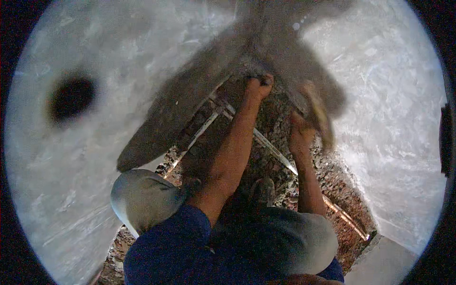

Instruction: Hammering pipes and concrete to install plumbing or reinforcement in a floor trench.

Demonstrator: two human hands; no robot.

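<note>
My left hand [260, 86] is closed in a fist at the far corner where the two walls meet, low over the rough ground. A small dark end shows at its fingers; what it grips is mostly hidden. To its right, my right hand [301, 132] is closed on a tool with a yellowish, wooden-looking handle [322, 116]. Motion smears this tool, and its head cannot be made out clearly. It is held beside the right wall, apart from my left hand.
Broken soil and rubble [342, 190] cover the ground. Thin whitish pipes or rods [273, 148] lie across it below my arms. Smooth grey walls [394, 104] close in from both sides, with my shadow [190, 109] on them. My bent knees [145, 194] and shoes [263, 191] are close by.
</note>
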